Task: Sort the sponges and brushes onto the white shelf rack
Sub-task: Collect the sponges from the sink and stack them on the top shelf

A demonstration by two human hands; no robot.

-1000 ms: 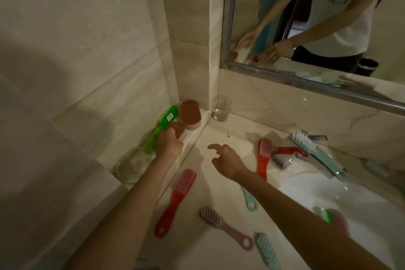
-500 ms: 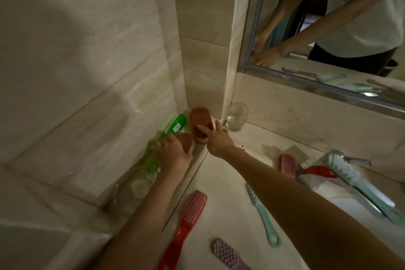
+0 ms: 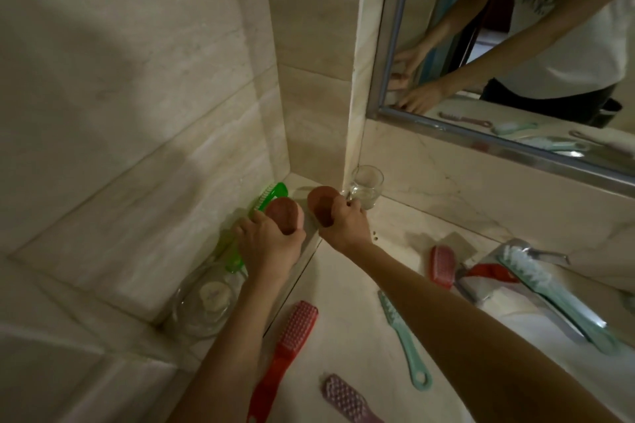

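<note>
My left hand (image 3: 269,245) grips a round reddish-brown sponge (image 3: 282,212) over the raised ledge (image 3: 299,182) in the tiled corner. My right hand (image 3: 345,225) holds a second reddish-brown sponge (image 3: 320,203) just to the right of it, close to a glass (image 3: 366,186). A green brush (image 3: 264,199) leans against the wall behind my left hand, partly hidden by it. On the counter lie a red brush (image 3: 287,350), a mauve brush (image 3: 345,397), a slim mint brush (image 3: 403,342), a pink brush (image 3: 443,266) and a long mint brush (image 3: 553,295). No white rack is in sight.
A clear glass dish (image 3: 202,307) holding a pale round piece sits at the ledge's near end. A mirror (image 3: 515,45) hangs above the counter. The tap (image 3: 536,252) and the white basin (image 3: 536,330) lie at the right.
My right hand has closed around the second sponge on the ledge. My left hand has kept hold of its sponge. The view has moved closer to the corner.
</note>
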